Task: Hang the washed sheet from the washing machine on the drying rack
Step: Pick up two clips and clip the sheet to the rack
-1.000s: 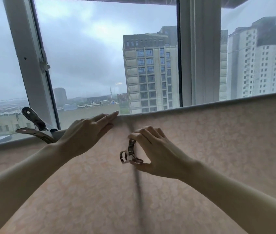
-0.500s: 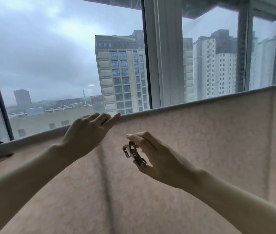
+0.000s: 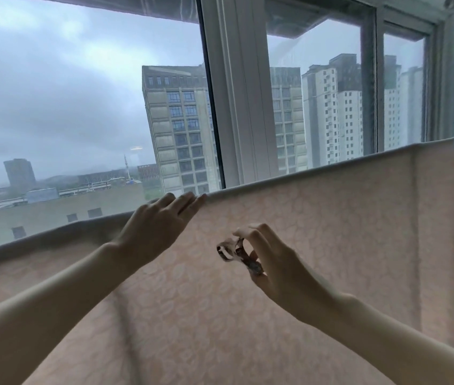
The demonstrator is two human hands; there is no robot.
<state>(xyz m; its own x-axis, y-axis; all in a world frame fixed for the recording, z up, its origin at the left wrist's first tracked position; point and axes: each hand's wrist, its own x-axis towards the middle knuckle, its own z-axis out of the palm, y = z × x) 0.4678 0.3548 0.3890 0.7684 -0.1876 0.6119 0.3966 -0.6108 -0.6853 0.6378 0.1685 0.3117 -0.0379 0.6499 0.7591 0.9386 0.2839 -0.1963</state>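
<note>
A high-rise flat's glazed balcony: a sheet (image 3: 317,232) hangs drying just inside the window (image 3: 237,93), tower blocks (image 3: 181,129) well beyond it.

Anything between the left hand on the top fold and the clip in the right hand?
Head view: only bare patterned sheet lies between the left hand and the clip the right hand pinches.

One head-worn camera looks forward from close to the sheet (image 3: 331,232), which fills 6 o'clock; the window (image 3: 237,107) stands beyond it at 12 o'clock.
</note>
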